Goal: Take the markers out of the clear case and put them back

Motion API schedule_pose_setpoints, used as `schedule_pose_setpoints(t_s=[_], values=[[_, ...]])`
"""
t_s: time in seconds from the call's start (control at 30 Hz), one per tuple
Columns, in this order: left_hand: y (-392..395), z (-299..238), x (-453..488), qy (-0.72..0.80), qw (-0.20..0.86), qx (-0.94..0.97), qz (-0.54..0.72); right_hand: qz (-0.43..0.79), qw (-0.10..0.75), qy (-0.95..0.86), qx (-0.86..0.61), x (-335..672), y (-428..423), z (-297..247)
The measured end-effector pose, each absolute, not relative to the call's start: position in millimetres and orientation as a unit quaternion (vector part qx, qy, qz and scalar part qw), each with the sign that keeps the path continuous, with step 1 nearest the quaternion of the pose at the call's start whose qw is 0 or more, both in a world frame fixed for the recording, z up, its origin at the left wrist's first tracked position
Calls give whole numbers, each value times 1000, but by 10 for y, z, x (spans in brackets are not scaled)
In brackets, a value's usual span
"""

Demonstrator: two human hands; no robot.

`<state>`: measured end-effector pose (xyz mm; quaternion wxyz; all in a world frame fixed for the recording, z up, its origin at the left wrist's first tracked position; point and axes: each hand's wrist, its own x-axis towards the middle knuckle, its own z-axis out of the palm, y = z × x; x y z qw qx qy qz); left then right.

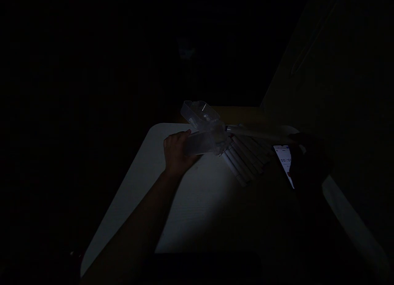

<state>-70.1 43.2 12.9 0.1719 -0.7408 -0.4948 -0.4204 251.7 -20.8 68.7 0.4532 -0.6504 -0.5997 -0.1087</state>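
Head view, very dim, looks down on a white rectangular tabletop (197,203), lit mainly around its middle. The left hand (177,151) is near the far edge, its fingers (186,134) clenched around the lower part of a clear plastic box (200,129). The box appears to be held tilted above the surface, with its upper section angled toward the far edge. A long white tube (255,132) runs from the box toward the right hand (309,164), which is almost black in shadow; whether it grasps the tube or is released cannot be told. Beneath the long tube, a row of white cylindrical sticks (246,160) lies side by side at a slant, touching one another, just right of the box. Toward the right edge, a smartphone (283,162) shows a bright timer screen with zeros, partly hidden by the right hand. Beyond the far edge lies a tan surface (237,112).
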Motion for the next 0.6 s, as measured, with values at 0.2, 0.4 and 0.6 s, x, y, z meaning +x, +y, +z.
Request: schedule_pose_setpoints(t_s=[0.2,0.4,0.6], values=[[431,132,-695,-491,186,-742,-417,-136,431,-628,-633,2484,-217,642],[416,158,-691,-468,201,-756,-412,-120,447,-652,-601,2426,-193,645],[394,180,-686,-487,203,-756,-389,-94,476,-632,-605,2370,-199,618]])
